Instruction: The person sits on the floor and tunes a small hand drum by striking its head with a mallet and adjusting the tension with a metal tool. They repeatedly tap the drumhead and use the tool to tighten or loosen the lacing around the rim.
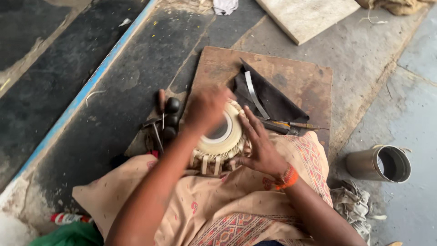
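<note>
Drum of small round form (pixel 221 145), with a cream skin head, a pale ring at its centre and cream lacing straps down its side, rests on the person's lap over a peach patterned cloth (pixel 200 205), at the near edge of a brown wooden board (pixel 300 75). Left hand (pixel 205 109) lies over the drum's far left rim, blurred, so the set of its fingers cannot be told. Right hand (pixel 260 146), with an orange thread band (pixel 287 176) at the wrist, lies flat against the drum's right rim, fingers (pixel 249 122) spread wide and straight, gripping nothing. Just left of the drum lie dark rounded stones (pixel 171 119) and thin metal tools (pixel 157 132). Behind it on the board lies a black leather piece (pixel 273 101) with a grey metal strip (pixel 254 93) across it, and a slim wooden-handled tool (pixel 291 124) beside. Well apart to the right, a grey metal cylinder (pixel 380 163) lies on its side on the stone floor (pixel 114 91).
</note>
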